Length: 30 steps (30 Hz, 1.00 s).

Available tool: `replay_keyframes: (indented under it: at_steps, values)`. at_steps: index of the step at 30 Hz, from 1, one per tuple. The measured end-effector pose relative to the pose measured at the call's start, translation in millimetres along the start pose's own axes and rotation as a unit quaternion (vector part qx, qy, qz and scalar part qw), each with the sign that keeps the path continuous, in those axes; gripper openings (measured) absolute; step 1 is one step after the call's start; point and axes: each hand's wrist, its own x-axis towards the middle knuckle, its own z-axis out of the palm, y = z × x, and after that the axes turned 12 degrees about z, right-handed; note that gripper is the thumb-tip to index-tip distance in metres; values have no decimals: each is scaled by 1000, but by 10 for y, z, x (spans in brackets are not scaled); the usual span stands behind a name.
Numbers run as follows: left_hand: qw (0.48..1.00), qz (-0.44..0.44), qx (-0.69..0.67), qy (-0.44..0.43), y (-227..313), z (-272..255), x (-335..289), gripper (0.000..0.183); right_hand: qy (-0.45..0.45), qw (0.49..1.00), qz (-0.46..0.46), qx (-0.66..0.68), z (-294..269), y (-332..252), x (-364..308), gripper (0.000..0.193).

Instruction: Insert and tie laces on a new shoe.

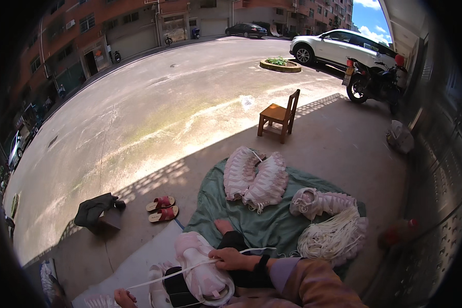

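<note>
Pinches white lace [192, 268] between closed fingers of right hand [233, 259], right over pink-and-white shoe upper [197, 272]. Lets a loose length trail rightward past the wrist. Grips same lace at lower edge with left hand [124, 297], fingers closed on it; cannot tell exact finger placement, as partly cut off by the frame. Holds lace nearly straight between the two, slanting across the upper. Keeps the upper between the legs, beside a black item [175, 281]. Wears dark band [262, 264] on right wrist. Has green cloth [262, 228] spread ahead, bearing a curved stack of pale uppers [256, 179] and, to the right, a bundle of white laces [326, 237] atop more uppers. Has red sandals [163, 209] on the ground left of the cloth. Faces wooden chair [276, 114] beyond the cloth, near the shadow's edge.
</note>
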Motion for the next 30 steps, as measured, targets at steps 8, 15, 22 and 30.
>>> replay_keyframes:
  at_steps: [8, 15, 22, 30]
  values:
    - [876, 291, 253, -288, 234, 1121, -783, 38, 134, 987, -34, -77, -59, -37, -183, 33]
    - [846, 303, 180, -400, 96, 1566, -1235, 36, 119, 962, -67, -237, -59, 19, -286, 26]
    - [802, 387, 230, -392, 69, 1550, -1120, 15, 110, 966, -53, -230, -207, 183, -422, 18]
    - [777, 423, 271, -379, 261, 1322, -749, 24, 137, 960, -109, -220, -407, 462, -598, 18]
